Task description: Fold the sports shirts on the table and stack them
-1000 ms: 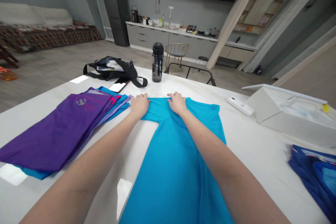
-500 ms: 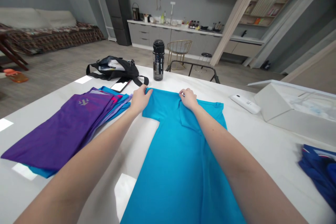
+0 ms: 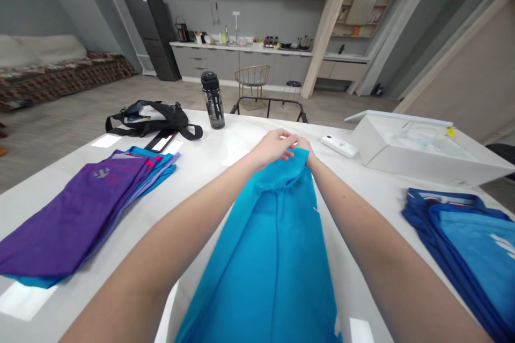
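A bright blue T-shirt (image 3: 257, 257) lies lengthwise on the table in front of me, its sides turned inward into a long strip. At its far end the cloth is bunched and folded over. My left hand (image 3: 276, 147) reaches across to the top right corner, fingers curled on the fabric there. Right against it, my right hand (image 3: 304, 146) grips the same corner, its fingers partly hidden behind the left hand. To the left lies a stack of folded clothes with a purple shirt (image 3: 80, 209) on top.
The white table (image 3: 193, 182) also carries a black bag (image 3: 148, 118), a dark bottle (image 3: 213, 102), a white device (image 3: 339, 146) and an open white box (image 3: 418, 161). Folded blue clothes (image 3: 475, 246) lie at the right. A chair back (image 3: 269, 101) stands beyond the far edge.
My left hand has brought the shirt's left side and sleeve over to the right, meeting my right hand. The shirt is now narrower. The view has shifted to the right.
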{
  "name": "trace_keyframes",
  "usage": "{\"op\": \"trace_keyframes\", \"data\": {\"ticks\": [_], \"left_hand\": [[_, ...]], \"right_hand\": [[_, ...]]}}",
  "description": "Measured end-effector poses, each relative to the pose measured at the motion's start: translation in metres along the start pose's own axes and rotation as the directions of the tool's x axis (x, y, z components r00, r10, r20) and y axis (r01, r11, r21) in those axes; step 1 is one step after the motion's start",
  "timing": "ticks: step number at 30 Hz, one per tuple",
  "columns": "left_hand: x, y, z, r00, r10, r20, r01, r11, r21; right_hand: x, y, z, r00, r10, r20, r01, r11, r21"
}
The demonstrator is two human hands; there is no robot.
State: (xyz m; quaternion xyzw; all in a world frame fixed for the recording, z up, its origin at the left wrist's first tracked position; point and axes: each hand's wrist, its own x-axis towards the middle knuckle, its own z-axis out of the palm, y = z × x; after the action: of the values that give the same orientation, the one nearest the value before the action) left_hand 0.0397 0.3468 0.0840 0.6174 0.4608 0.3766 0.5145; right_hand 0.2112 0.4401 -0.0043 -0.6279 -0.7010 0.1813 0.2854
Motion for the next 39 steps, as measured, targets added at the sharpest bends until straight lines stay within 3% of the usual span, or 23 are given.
{"op": "trace_keyframes", "data": {"ticks": [3, 5, 7, 9, 12, 15, 20, 25, 29, 34, 36, 39], "left_hand": [[0.011, -0.038, 0.000, 0.999, 0.015, -0.042, -0.001, 0.951, 0.309], [0.015, -0.066, -0.012, 0.995, 0.083, -0.062, -0.027, 0.784, 0.620], [0.019, -0.090, -0.024, 0.991, 0.124, -0.044, -0.034, 0.564, 0.825], [0.024, -0.105, -0.034, 0.988, 0.154, -0.014, -0.049, 0.395, 0.918], [0.036, -0.115, -0.039, 0.988, 0.153, 0.016, -0.059, 0.282, 0.958], [0.051, -0.120, -0.039, 0.990, 0.136, 0.043, -0.076, 0.243, 0.967], [0.065, -0.122, -0.040, 0.988, 0.129, 0.081, -0.104, 0.176, 0.979], [0.072, -0.107, -0.051, 0.960, 0.280, 0.031, -0.125, 0.324, 0.938], [0.082, -0.098, -0.047, 0.940, 0.334, -0.068, -0.065, 0.374, 0.925], [0.075, -0.111, -0.025, 0.953, 0.259, -0.158, 0.059, 0.354, 0.933], [0.063, -0.116, -0.020, 0.942, 0.292, -0.166, 0.054, 0.358, 0.932], [0.037, -0.116, -0.017, 0.935, 0.348, -0.074, -0.054, 0.345, 0.937]], "right_hand": [[-0.021, 0.038, -0.023, 0.994, 0.110, 0.028, -0.111, 0.994, 0.014], [-0.038, 0.056, -0.033, 0.988, 0.144, 0.062, -0.145, 0.989, 0.023], [-0.055, 0.063, -0.037, 0.988, 0.115, 0.106, -0.114, 0.993, -0.014], [-0.070, 0.062, -0.035, 0.987, 0.072, 0.142, -0.057, 0.993, -0.107], [-0.086, 0.054, -0.029, 0.983, 0.094, 0.159, -0.054, 0.969, -0.241], [-0.096, 0.050, -0.023, 0.978, 0.144, 0.149, -0.103, 0.962, -0.253], [-0.106, 0.049, -0.021, 0.980, 0.112, 0.166, -0.076, 0.975, -0.209], [-0.100, 0.043, -0.042, 1.000, 0.030, 0.008, -0.030, 0.997, -0.066], [-0.072, 0.043, -0.056, 0.986, 0.113, -0.122, -0.115, 0.993, -0.002], [-0.044, 0.054, -0.035, 0.958, 0.259, -0.127, -0.273, 0.955, -0.115], [-0.049, 0.056, -0.022, 0.962, 0.245, -0.123, -0.265, 0.946, -0.188], [-0.069, 0.051, -0.008, 0.974, 0.128, -0.187, -0.177, 0.946, -0.273]]}}
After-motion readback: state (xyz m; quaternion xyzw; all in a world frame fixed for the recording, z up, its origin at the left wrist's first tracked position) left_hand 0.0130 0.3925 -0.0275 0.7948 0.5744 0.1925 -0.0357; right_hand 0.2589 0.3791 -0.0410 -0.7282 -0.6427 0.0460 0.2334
